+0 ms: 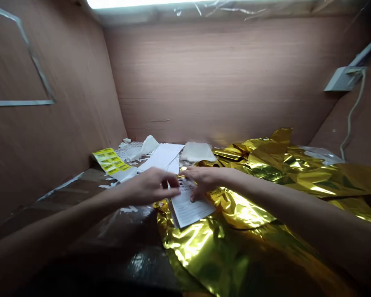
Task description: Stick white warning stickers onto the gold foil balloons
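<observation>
A printed white leaflet [193, 210] lies slightly askew on a crumpled gold foil sheet [191, 243]. My right hand [204, 179] rests over its upper part, thumb on the paper and fingers spread toward the far edge. On the other side, my left hand [153, 185] is at the leaflet's upper left edge, fingers bent, with a gap between thumb and forefinger. Whether the left fingertips touch the paper I cannot tell. Beneath my right hand, part of the leaflet's print is hidden.
Blank white sheets [163, 157] and a whitish flat packet [198, 152] lie behind the hands. A sheet of yellow labels [109, 161] is at the left, among paper scraps. More gold foil [266, 165] heaps up at the right. A socket box [343, 79] with a cable hangs on the right wall.
</observation>
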Tool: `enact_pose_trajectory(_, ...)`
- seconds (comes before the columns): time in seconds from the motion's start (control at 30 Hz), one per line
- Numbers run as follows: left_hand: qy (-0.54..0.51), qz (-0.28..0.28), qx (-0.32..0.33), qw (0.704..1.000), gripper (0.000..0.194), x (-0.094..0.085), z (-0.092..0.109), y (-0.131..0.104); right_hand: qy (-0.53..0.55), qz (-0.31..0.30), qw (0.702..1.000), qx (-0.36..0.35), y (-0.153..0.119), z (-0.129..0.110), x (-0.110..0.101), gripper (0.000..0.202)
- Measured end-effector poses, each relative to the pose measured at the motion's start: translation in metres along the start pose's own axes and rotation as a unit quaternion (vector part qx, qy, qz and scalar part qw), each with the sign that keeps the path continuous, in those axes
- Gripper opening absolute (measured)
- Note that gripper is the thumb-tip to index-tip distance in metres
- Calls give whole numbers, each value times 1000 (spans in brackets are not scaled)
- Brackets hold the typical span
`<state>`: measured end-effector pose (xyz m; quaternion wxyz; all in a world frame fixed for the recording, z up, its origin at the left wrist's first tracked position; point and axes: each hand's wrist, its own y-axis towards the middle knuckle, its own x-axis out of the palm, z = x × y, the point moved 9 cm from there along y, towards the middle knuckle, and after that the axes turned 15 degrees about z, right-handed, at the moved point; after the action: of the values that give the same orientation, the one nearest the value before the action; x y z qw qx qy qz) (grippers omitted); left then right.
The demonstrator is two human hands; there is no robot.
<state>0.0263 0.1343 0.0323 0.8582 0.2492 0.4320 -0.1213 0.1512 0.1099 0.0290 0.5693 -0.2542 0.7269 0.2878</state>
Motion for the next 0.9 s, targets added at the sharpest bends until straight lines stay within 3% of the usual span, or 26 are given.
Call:
enact_pose_trajectory(0.13,60,-60,18,996,58,3,13,8,-5,22,999,48,3,3,-1,112)
enact_pose_trajectory(0.27,42,-70,26,996,50,13,9,16,7,34,998,57,0,0,-4,117)
enact_pose_trajectory(0.5,-111,-33,-46,992,54,17,-19,13,55,102,991,65,-13,7,-7,126)
enact_pose_trajectory(0.73,-264,-81,-90,957,50,20,-14,3,104,178,974,91,-21,16,-12,127)
enact_pose_trajectory(0.83,-293,-41,-108,949,47,11,-21,8,173,206,956,122,-21,22,-10,129)
enact_pose_trajectory(0.9,-314,5,-124,941,47,2,-28,13,251,240,924,160,-24,29,-9,129)
